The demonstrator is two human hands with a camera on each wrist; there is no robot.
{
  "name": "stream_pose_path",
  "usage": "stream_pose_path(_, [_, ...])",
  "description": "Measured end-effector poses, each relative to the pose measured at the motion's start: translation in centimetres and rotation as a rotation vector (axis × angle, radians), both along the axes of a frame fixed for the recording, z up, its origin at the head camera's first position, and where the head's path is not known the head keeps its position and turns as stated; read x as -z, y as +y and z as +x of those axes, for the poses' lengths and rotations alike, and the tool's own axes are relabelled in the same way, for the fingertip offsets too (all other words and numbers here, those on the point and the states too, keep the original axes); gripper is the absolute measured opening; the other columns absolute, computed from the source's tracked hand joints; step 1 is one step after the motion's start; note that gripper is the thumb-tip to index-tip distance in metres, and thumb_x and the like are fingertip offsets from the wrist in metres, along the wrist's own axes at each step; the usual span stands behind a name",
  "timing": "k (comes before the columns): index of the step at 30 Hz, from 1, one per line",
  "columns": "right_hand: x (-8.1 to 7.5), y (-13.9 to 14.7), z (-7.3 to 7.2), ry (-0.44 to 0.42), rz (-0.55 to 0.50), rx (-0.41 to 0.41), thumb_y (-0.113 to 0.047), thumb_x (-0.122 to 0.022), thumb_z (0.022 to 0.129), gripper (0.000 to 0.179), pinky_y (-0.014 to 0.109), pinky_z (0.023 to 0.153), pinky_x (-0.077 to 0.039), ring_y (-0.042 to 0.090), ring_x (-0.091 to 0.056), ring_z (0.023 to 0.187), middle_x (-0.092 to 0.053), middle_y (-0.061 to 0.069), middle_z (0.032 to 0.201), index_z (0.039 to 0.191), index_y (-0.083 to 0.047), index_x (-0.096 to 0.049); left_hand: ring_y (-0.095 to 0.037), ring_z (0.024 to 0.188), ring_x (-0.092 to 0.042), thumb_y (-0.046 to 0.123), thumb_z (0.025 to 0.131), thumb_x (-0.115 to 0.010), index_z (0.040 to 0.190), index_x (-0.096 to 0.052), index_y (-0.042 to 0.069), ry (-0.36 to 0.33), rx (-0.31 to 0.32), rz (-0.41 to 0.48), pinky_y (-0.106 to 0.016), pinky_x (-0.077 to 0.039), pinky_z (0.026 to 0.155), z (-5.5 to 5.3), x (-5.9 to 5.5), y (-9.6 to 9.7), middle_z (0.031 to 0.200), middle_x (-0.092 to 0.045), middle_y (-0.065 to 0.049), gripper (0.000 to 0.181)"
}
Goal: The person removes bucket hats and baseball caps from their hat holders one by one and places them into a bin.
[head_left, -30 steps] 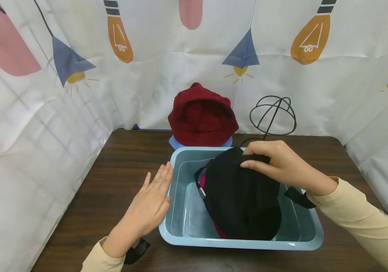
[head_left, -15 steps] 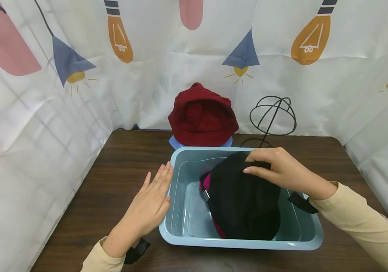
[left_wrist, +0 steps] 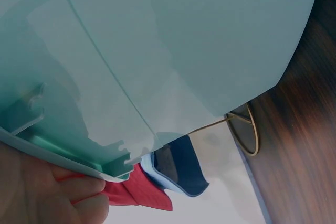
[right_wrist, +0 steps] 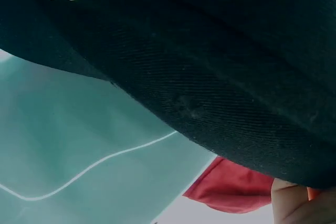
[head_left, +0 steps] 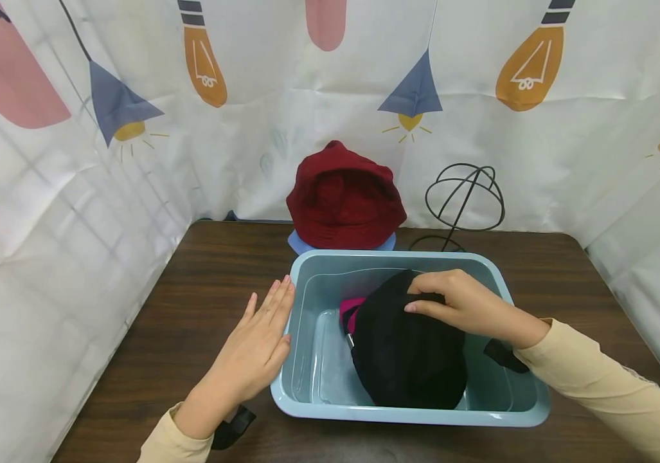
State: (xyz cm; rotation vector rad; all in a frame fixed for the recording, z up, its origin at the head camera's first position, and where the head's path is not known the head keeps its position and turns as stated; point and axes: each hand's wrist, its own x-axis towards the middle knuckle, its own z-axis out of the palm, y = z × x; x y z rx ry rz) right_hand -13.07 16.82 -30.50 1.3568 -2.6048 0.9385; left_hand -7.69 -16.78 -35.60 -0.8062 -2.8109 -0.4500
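Note:
A black cap [head_left: 407, 350] with a small metal buckle on its strap lies inside the light blue plastic basin [head_left: 399, 417]. My right hand [head_left: 468, 305] pinches the cap's upper edge between thumb and fingers. In the right wrist view the black fabric [right_wrist: 210, 87] fills most of the picture. Magenta cloth [head_left: 353, 310] shows beside and partly under the cap; its full shape is hidden. Against the basin's left rim rests my left hand [head_left: 254, 347], fingers straight. Its fingers [left_wrist: 84, 192] touch the rim's edge in the left wrist view.
Behind the basin stands a dark red bucket hat [head_left: 344, 196], with a light blue brim [head_left: 301, 243] below it. A black wire hat stand [head_left: 464, 199] is to its right. All stand on a dark wooden table [head_left: 220, 270], with a patterned white curtain [head_left: 318, 96] around it.
My right hand has lowered the black cap further into the basin, bringing it slightly toward me and to the left. More magenta cloth shows. My left hand has stayed in place.

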Motion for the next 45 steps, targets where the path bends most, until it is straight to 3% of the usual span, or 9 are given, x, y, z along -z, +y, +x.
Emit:
stream_pose_path(13, [0.5,-0.7,-0.4,-0.032,0.037,0.011,-0.015,-0.071,0.085,0.006,0.022,0.061,-0.046,0.002,-0.049,0.067,-0.055,-0.015,0.077,0.089,-0.016,-0.066,-0.03,0.143,-0.018,0.017,0.092,-0.047,0.148,-0.023,-0.005,0.002,-0.004,-0.011,-0.052,-0.01,0.114,0.0,0.1,-0.1,0.157,-0.018,-0.014,0.065])
stream_pose_path(31, [2.3,-4.1,-1.7,-0.119,0.155,-0.029,-0.025,-0.068,0.087,0.012,0.024,0.068,-0.049,0.004,-0.053,0.071,-0.06,-0.011,0.079,0.094,-0.014,-0.068,-0.03,0.143,-0.017,0.02,0.092,-0.047,0.148,-0.023,-0.004,-0.006,-0.008,-0.024,-0.055,-0.013,0.112,-0.1,0.1,0.0,0.157,-0.017,-0.014,0.066])
stream_pose_path(45, [3.9,-6.9,-2.9,-0.103,0.207,-0.067,-0.026,-0.069,0.087,0.012,0.021,0.059,-0.043,0.003,-0.046,0.062,-0.047,-0.01,0.066,0.084,-0.016,-0.063,-0.028,0.144,-0.016,0.018,0.092,-0.048,0.149,-0.022,-0.003,-0.011,-0.007,0.003,-0.054,-0.011,0.113,-0.1,0.2,0.1,0.157,-0.016,-0.012,0.066])
